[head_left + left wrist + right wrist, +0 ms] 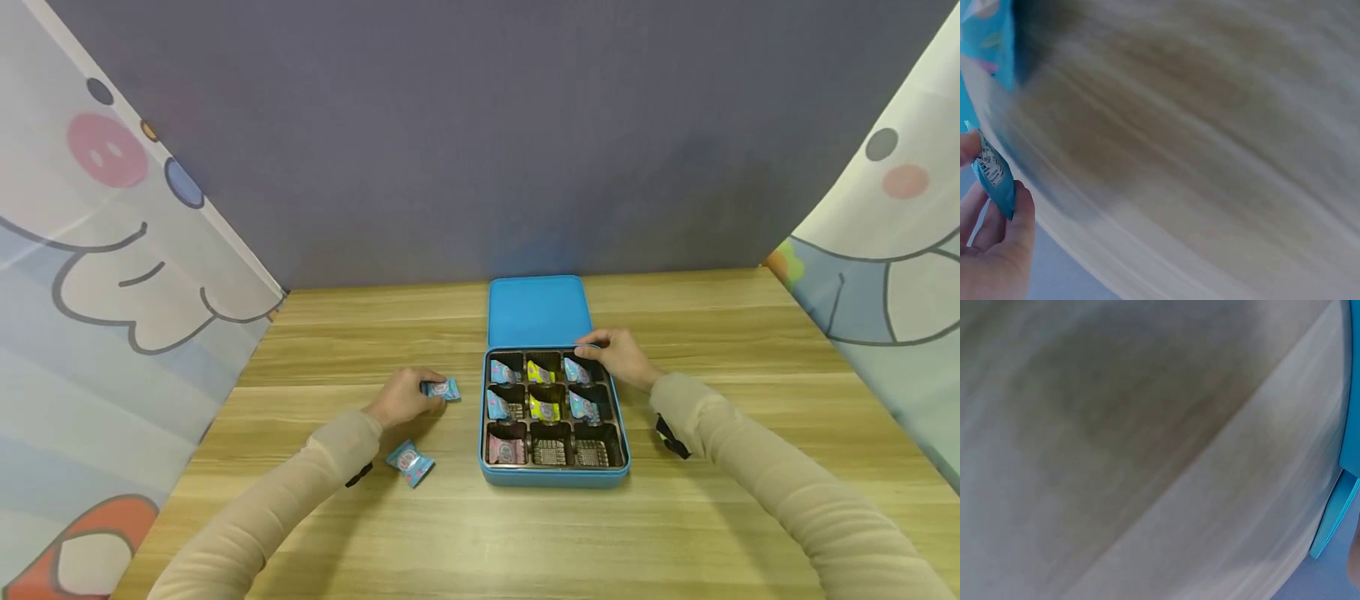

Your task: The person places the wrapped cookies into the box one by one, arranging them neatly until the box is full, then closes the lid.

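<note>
My left hand pinches a blue-wrapped candy between thumb and fingers, left of the box. In the left wrist view the same candy shows printed text on its wrapper. My right hand grips the back right corner of a blue tin box, thumb over the rim. Inside the box is a brown divided tray. Blue candies stand in its left and right columns, yellow candies in the middle one. A pink candy lies front left; ridged bottoms show in the other front compartments.
Another blue candy lies on the wooden table, near my left wrist. The box's blue lid is folded back toward the grey wall. Cartoon-printed curtains hang at both sides.
</note>
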Motion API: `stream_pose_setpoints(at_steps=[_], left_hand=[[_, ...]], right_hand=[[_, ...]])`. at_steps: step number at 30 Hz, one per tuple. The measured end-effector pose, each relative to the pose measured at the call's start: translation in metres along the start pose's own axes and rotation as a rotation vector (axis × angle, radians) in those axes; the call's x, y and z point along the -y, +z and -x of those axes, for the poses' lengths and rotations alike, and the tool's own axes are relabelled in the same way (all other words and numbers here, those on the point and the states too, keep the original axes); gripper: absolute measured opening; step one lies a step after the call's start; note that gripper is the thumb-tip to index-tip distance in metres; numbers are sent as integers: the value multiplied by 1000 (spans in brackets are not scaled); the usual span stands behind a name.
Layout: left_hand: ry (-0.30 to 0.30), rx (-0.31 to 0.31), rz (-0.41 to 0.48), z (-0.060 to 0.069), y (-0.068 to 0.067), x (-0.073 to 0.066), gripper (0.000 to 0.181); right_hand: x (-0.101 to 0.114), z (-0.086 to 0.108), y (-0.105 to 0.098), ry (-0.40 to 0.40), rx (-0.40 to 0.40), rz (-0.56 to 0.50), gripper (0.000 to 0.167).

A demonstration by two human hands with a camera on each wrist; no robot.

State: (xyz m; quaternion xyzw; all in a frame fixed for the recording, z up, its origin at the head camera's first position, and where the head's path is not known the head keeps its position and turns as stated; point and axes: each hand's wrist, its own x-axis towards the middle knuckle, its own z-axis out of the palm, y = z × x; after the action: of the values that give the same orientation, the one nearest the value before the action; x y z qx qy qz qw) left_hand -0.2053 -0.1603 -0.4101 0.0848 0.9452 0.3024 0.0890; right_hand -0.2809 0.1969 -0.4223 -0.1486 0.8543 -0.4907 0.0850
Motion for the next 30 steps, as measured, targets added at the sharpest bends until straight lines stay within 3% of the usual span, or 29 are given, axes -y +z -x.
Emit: stream_pose_setpoints(at_steps=[4, 10, 30], left_hand=[[-14, -35, 15, 2, -1, -1, 34], [-29, -28, 47, 5, -3, -7, 34], [64, -41, 86, 11, -15, -30, 34]], right_hand=[[1, 0, 1, -12, 4, -1, 25], [-2, 0, 1, -17, 7, -20, 25], [-1, 2, 0, -26, 7, -26, 30]])
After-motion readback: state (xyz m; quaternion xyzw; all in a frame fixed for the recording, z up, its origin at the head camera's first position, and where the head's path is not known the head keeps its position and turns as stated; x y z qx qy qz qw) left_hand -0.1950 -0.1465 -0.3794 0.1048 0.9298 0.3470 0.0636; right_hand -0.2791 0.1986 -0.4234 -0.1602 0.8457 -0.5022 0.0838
